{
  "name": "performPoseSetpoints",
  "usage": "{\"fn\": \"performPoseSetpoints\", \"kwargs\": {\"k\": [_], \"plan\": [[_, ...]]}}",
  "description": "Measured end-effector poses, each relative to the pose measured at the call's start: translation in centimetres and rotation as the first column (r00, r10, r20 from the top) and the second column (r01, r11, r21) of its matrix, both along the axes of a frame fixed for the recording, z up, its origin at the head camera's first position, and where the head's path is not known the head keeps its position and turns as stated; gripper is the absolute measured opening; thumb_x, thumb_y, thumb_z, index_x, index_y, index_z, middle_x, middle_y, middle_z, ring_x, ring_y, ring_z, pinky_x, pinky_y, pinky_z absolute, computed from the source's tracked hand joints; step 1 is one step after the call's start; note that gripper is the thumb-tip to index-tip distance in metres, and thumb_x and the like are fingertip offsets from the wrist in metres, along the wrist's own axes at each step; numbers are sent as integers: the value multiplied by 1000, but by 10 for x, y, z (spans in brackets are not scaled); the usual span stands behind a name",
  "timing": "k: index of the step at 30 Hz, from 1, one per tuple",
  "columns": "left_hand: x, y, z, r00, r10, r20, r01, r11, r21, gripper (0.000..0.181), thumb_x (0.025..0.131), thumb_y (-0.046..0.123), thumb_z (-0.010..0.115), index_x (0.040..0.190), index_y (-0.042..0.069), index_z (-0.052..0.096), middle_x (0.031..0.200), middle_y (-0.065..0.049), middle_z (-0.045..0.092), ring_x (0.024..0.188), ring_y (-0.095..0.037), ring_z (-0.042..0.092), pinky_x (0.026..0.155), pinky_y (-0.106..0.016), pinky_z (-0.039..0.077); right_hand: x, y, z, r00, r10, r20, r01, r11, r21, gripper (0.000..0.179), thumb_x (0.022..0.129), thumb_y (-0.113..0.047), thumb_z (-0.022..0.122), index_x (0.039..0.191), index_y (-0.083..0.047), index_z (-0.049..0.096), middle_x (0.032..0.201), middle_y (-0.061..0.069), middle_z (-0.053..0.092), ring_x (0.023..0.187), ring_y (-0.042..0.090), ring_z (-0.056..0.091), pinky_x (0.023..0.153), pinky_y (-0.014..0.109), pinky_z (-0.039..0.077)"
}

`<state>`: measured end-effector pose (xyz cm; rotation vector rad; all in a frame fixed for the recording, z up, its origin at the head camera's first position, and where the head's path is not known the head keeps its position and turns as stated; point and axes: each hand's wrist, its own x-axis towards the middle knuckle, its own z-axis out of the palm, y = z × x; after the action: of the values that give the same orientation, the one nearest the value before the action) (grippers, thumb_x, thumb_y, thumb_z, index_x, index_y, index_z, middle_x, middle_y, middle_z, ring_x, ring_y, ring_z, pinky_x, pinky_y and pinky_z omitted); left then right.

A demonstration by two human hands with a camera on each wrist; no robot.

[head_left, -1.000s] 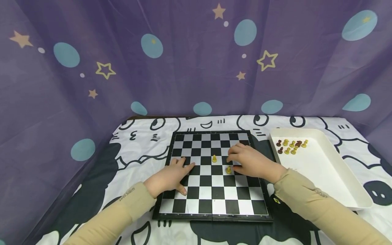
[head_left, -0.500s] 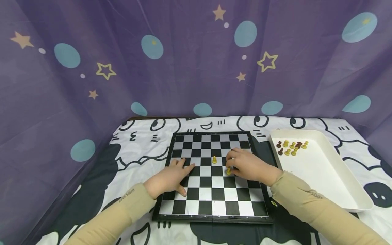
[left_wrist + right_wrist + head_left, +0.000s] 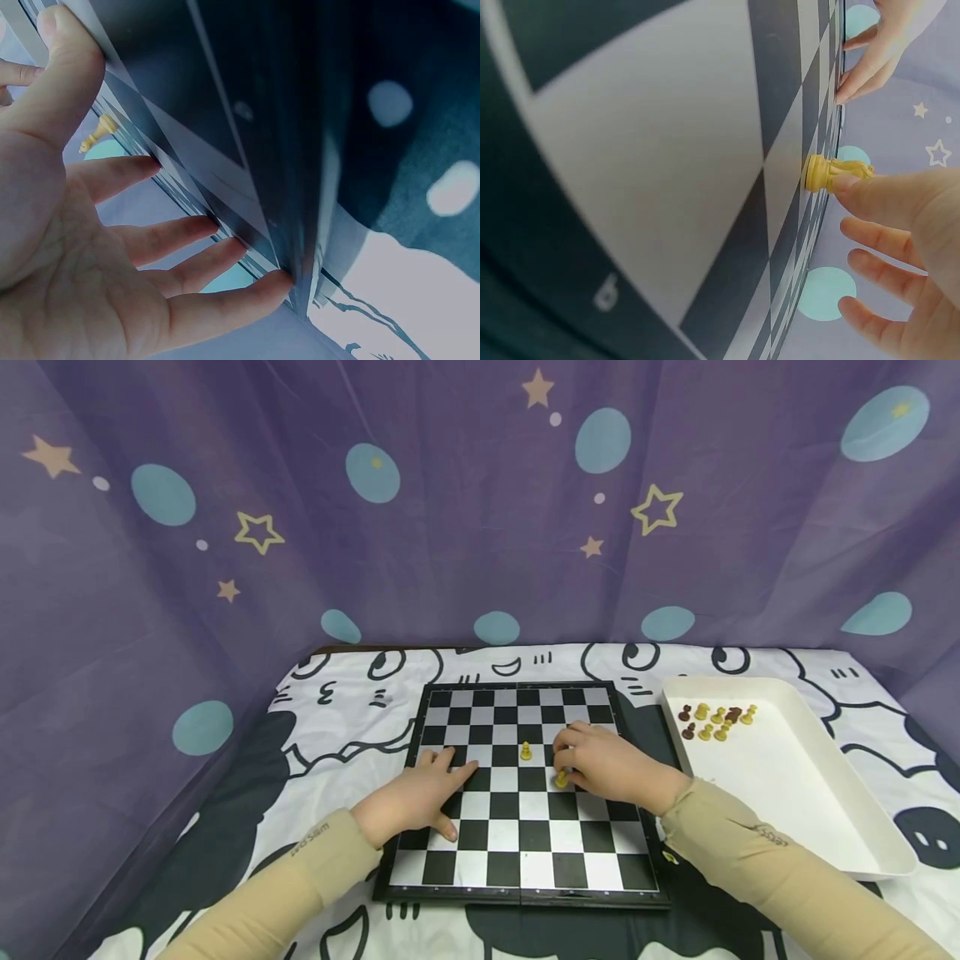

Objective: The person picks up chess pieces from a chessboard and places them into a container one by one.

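My right hand [image 3: 603,764] pinches a yellow chess piece [image 3: 561,779] upright on the chessboard [image 3: 535,835], right of the middle. In the right wrist view the thumb lies along the yellow chess piece [image 3: 821,174], whose base is at the board and whose carved top is partly hidden; the other fingers spread apart below it. A second yellow chess piece [image 3: 526,751], shaped like a pawn, stands a little farther back and left. My left hand [image 3: 411,793] rests spread on the left side of the board, its fingertips [image 3: 274,285] touching the surface near the edge.
To the right stands a white tray [image 3: 795,810] with several yellow pieces [image 3: 705,732] and dark brown pieces [image 3: 686,713] in its far left corner. A cartoon-print cloth [image 3: 352,693] covers the table. Behind hangs a purple curtain [image 3: 465,552].
My right hand has shifted slightly toward me and left, and its thumb and finger have closed on the yellow chess piece. The left hand has stayed in place.
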<state>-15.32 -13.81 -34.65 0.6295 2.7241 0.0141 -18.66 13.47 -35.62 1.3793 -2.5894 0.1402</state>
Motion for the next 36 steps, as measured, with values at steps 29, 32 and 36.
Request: {"fn": "performPoseSetpoints", "kwargs": {"k": [29, 32, 36], "plan": [[0, 1, 1, 1000, 8, 7, -8, 1000, -4, 97, 62, 41, 81, 145, 12, 40, 145, -26, 34, 127, -45, 35, 93, -57, 44, 5, 7, 19, 998, -21, -53, 16, 994, -105, 10, 75, -15, 80, 82, -14, 73, 101, 7, 65, 92, 22, 58, 78, 37, 51], [0, 1, 1, 1000, 10, 8, -10, 1000, 1, 97, 62, 40, 81, 145, 12, 40, 145, -26, 34, 127, -45, 35, 94, -57, 43, 7, 10, 17, 998, -30, -51, 24, 994, -108, 11, 74, -13, 80, 82, -14, 73, 100, 7, 64, 91, 22, 58, 78, 36, 51], [0, 1, 0, 1000, 16, 10, -16, 1000, -1, 97, 62, 40, 81, 145, 13, 40, 145, -25, 34, 128, -45, 34, 94, -57, 43, 11, 15, 13, 999, -31, -39, 27, 995, -99, 12, 73, -13, 80, 82, -15, 73, 100, 6, 64, 91, 21, 57, 79, 35, 50]]}}
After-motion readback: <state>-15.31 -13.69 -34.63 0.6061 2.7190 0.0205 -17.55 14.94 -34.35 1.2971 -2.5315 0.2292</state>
